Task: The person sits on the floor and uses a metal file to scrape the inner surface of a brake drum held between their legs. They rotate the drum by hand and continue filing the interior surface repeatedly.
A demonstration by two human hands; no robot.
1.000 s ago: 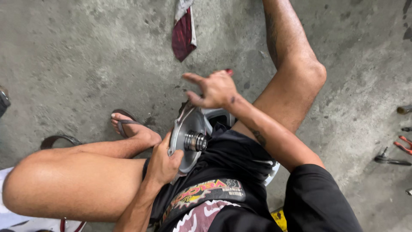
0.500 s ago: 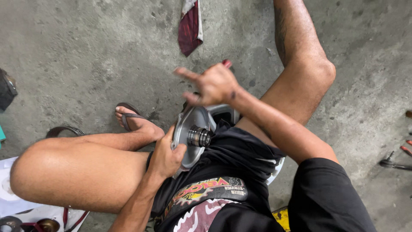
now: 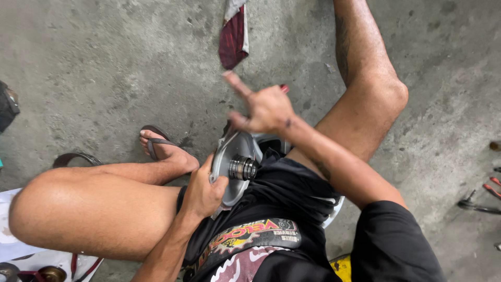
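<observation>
I sit on the concrete floor with a round grey metal disc [image 3: 236, 162] held on edge between my thighs; a short dark ribbed hub sticks out of its face. My left hand [image 3: 202, 192] grips the disc's lower rim. My right hand [image 3: 263, 107] is over the disc's top edge, index finger stretched out, the other fingers curled around a small tool with a red end [image 3: 284, 88]. The tool's working end is hidden behind the hand.
A dark red and grey rag [image 3: 234, 34] lies on the floor ahead. My left foot wears a sandal [image 3: 156, 143]. Red-handled pliers and other tools [image 3: 482, 196] lie at the right edge. A dark object [image 3: 8, 107] sits at far left; a white surface with small metal parts [image 3: 31, 263] lies bottom left.
My right hand has lifted a little above the disc's top edge with the index finger stretching further out. The left hand keeps its grip on the rim.
</observation>
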